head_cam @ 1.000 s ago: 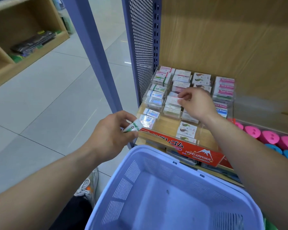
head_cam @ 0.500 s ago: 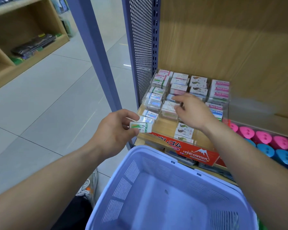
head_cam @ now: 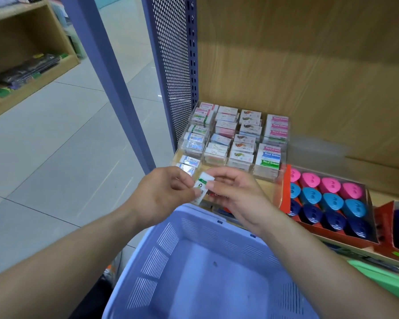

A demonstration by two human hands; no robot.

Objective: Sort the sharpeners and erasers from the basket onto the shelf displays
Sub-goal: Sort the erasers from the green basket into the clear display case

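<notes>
- Eraser [head_cam: 202, 187], white with green label, is pinched between my left hand [head_cam: 164, 194] and my right hand [head_cam: 235, 199], above the far rim of the basket [head_cam: 161, 247].
- Basket interior below looks empty; the clear display [head_cam: 235, 139] stands just behind.

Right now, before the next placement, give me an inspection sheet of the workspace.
Surface: wooden shelf, stocked with displays.
Job's things: green-labelled eraser held between both hands; clear eraser display nearly full; sharpener tray with pink, light blue and dark blue rows; basket shows no stock.
Clutter: green object at lower right, unclear.
Grippers: left hand and right hand both pinch the eraser.
Cables: nothing seen.
Surroundings: tiled floor, blue upright post, another shelf unit.
</notes>
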